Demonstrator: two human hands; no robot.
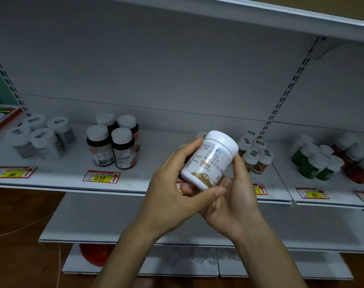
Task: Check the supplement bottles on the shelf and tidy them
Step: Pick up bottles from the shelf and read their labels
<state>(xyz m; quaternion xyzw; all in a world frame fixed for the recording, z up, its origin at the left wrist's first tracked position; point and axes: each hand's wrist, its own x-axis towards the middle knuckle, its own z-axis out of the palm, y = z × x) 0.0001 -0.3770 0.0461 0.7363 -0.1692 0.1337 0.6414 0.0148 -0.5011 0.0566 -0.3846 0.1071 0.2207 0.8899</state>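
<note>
A white supplement bottle (210,159) with a white cap and a gold-brown label is held up in front of the shelf (62,179), tilted to the right. My left hand (172,194) grips its left side and base, thumb across the bottom. My right hand (235,202) cups the bottle from below and the right, thumb along its side. Behind it the top of another white bottle (201,134) peeks out on the shelf.
On the shelf stand groups of bottles: clear-white ones (39,138) at left, dark ones (112,142), small brown ones (255,154) behind my right hand, green ones (314,161) and red ones (356,161) at right. Price tags (101,176) line the shelf edge. Lower shelves (93,221) jut out below.
</note>
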